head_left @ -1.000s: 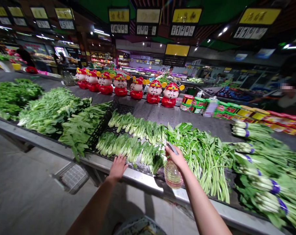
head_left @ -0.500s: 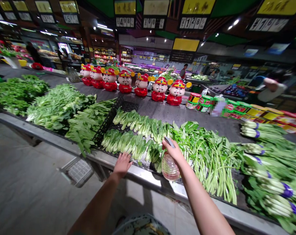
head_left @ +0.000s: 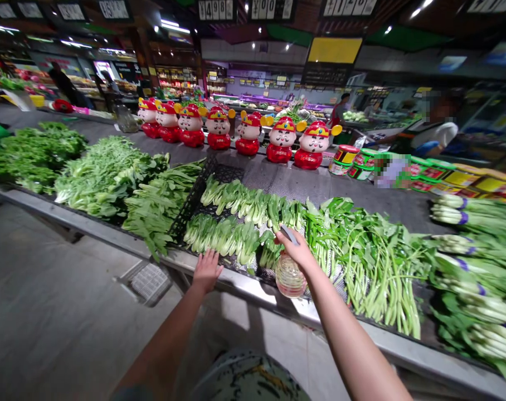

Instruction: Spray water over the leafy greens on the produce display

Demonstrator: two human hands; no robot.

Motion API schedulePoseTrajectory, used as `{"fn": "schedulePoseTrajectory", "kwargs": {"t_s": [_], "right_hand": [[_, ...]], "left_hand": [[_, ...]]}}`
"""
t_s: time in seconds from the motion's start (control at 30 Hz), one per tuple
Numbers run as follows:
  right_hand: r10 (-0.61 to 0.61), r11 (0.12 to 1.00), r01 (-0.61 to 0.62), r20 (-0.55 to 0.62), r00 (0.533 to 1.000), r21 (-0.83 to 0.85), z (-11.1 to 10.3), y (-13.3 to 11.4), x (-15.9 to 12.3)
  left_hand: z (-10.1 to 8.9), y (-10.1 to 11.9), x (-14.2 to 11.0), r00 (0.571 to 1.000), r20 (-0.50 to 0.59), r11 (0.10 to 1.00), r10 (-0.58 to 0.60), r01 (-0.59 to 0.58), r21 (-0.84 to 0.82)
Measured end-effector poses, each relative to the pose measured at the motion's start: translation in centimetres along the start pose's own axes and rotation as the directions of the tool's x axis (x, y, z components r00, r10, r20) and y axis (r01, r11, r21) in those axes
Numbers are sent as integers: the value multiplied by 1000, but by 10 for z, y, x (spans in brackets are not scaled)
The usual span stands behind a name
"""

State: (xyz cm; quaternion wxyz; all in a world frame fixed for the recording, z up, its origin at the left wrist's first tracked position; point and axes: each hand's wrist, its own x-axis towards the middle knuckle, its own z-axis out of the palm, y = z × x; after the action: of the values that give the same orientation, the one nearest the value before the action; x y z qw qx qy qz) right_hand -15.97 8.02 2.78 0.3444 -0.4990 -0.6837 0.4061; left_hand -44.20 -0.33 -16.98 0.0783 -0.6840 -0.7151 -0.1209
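Note:
My right hand (head_left: 297, 249) is closed around the grey-topped neck of a clear spray bottle (head_left: 291, 277). The ribbed bottle hangs over the front of the vegetable stand. My left hand (head_left: 207, 271) lies with its fingers stretched out on the stand's metal front edge (head_left: 240, 282), close below the bok choy (head_left: 223, 236). Two rows of bok choy lie on a perforated dark mat. Right of the bottle spreads a heap of long-stemmed leafy greens (head_left: 374, 256).
Bundled greens with purple bands (head_left: 482, 275) lie at the right. Leafy greens (head_left: 98, 175) and a black plastic crate (head_left: 194, 197) are on the left. Red figurines (head_left: 248, 133) and stacked tubs (head_left: 364, 161) line the back. A basket (head_left: 146, 281) sits low below. A person (head_left: 437, 131) stands behind the stand.
The view has shifted, so the price signs sit higher and partly out of frame. My right hand still holds the spray bottle, and my left hand stays on the edge. The person behind has moved left.

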Motion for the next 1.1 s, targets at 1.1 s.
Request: {"fn": "schedulePoseTrajectory", "kwargs": {"t_s": [1.1], "right_hand": [[57,997,-53,-66,996,63,96,-35,35]], "left_hand": [[12,-59,-3,981,-161,994,104,-108,-15]]}}
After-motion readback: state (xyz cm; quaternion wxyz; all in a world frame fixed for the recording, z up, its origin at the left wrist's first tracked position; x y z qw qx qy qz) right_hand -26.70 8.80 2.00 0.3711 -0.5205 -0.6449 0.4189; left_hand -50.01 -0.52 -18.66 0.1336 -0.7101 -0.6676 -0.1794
